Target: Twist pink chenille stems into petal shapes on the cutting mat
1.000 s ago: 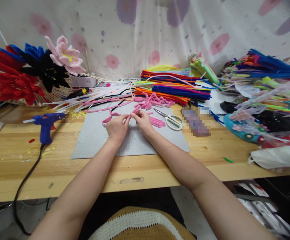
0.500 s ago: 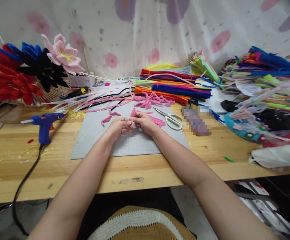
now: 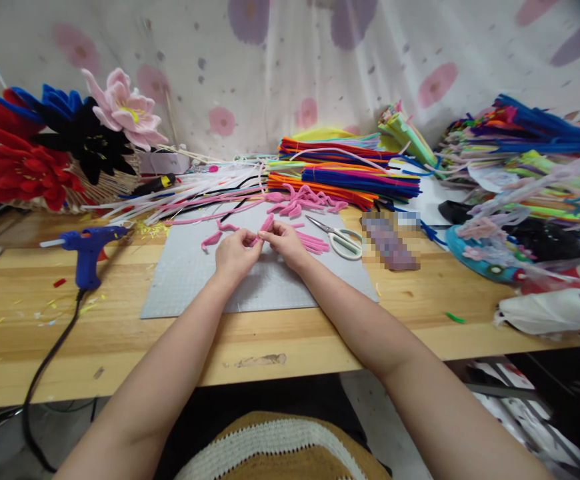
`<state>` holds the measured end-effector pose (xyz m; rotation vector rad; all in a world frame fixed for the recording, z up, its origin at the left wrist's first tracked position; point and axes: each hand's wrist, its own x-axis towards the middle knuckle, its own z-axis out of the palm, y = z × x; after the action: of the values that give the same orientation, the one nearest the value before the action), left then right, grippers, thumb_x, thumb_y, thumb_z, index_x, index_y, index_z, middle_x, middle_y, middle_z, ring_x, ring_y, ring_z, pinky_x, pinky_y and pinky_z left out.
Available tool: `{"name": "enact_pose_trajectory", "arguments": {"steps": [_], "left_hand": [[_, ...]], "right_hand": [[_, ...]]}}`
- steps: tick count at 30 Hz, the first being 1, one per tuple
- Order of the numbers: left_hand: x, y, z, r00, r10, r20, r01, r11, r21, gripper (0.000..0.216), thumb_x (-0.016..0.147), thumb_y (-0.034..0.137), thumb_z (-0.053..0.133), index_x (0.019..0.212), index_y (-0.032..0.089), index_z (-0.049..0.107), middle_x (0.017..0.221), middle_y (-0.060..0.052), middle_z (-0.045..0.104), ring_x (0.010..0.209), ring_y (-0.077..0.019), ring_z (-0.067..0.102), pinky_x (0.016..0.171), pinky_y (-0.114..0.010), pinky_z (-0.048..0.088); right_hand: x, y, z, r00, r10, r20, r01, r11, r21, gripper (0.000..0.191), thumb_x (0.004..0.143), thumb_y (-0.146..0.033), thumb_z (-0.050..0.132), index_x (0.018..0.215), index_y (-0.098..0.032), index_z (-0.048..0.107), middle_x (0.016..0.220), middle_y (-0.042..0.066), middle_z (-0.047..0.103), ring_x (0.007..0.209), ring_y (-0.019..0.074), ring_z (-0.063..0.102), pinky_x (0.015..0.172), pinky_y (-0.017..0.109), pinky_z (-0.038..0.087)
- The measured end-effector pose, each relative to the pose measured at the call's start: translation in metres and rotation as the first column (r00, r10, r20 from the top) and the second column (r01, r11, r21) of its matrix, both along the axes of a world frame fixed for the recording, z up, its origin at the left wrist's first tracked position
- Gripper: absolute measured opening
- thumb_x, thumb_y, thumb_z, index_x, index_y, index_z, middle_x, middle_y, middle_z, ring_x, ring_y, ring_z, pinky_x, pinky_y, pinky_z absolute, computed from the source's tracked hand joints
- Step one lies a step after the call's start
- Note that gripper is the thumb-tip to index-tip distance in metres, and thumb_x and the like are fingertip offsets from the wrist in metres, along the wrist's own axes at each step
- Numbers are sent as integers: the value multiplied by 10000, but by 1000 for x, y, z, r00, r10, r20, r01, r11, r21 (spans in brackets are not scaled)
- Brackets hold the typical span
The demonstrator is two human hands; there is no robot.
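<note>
My left hand (image 3: pixel 237 253) and my right hand (image 3: pixel 284 241) meet above the grey cutting mat (image 3: pixel 185 287), both with fingers pinched. Between them is a pink pipe cleaner (image 3: pixel 267 225), its upper part sticking up past the fingertips; the lower part is hidden by my fingers. Left of my hands lies a bent pink pipe-cleaner piece (image 3: pixel 213 240). To the right, straight cut pink pipe cleaners (image 3: pixel 315 241) rest on the mat beside scissors (image 3: pixel 343 241) with pale handles. Shaped pink pieces (image 3: pixel 305 199) form a pile behind my hands.
A blue glue gun (image 3: pixel 89 250) with its cord stands at left, near pipe-cleaner flowers (image 3: pixel 125 110). Colourful pipe-cleaner bundles (image 3: pixel 360 183) lie at the back. A pixelated item (image 3: pixel 393 243) sits right of the scissors, and a white roll (image 3: pixel 545 315) lies at the right edge.
My left hand has turned and closed its fingers onto the pink pipe cleaner, beside my right hand's pinch. The tools and loose pieces stay where they were.
</note>
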<state>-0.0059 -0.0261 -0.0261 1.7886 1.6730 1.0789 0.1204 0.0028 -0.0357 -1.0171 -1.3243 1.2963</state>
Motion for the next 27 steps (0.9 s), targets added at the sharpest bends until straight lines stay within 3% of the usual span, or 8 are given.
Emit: {"name": "enact_pose_trajectory", "arguments": {"steps": [2,4,8,11,16,21,27], "left_hand": [[-1,2,-1,982,-35,186,49,996,-69,185,667,357,601,658,172,612,703,-56,667,683,-171,608,656,-282,434],[-3,5,0,905,-42,424,135,972,-192,177,618,328,650,626,157,603,663,-56,662,670,-175,623,650,-288,452],[-7,5,7,706,42,707,353,845,-402,181,544,236,716,589,136,573,608,-62,658,627,-177,642,647,-298,479],[-9,4,11,629,32,777,476,774,-417,156,557,195,713,581,128,573,595,-63,659,599,-158,642,661,-281,491],[-12,5,8,581,-8,814,571,716,-401,171,620,259,702,666,121,612,693,-81,682,647,-160,653,654,-276,505],[-13,8,2,583,-53,811,550,760,-346,166,661,274,675,684,121,615,705,-83,686,704,-164,658,670,-268,505],[-5,4,4,523,-17,852,553,768,-324,101,662,215,656,678,121,623,614,-51,654,684,-161,657,699,-284,509]], "right_hand": [[1,0,0,1000,18,-7,-18,1000,-12,301,570,-388,670,630,-165,476,560,-61,423,531,62,359,480,208,257],[2,0,0,998,51,-27,-51,998,-24,293,577,-379,670,634,-164,480,560,-62,435,517,57,362,477,206,258],[7,0,-3,966,214,-143,-228,969,-94,288,576,-367,685,668,-160,507,575,-60,474,485,47,385,472,198,277],[12,1,-2,927,299,-228,-339,926,-165,301,551,-341,712,688,-153,521,599,-49,512,489,51,430,477,195,306],[14,2,0,924,283,-255,-334,925,-181,288,547,-306,722,651,-148,505,562,-48,516,474,49,437,470,190,321],[13,3,0,935,236,-265,-288,940,-181,276,551,-281,722,640,-145,499,537,-51,517,454,46,436,455,185,323],[15,0,7,888,324,-326,-402,892,-208,272,550,-277,722,668,-140,519,584,-19,569,481,64,485,457,191,351]]}}
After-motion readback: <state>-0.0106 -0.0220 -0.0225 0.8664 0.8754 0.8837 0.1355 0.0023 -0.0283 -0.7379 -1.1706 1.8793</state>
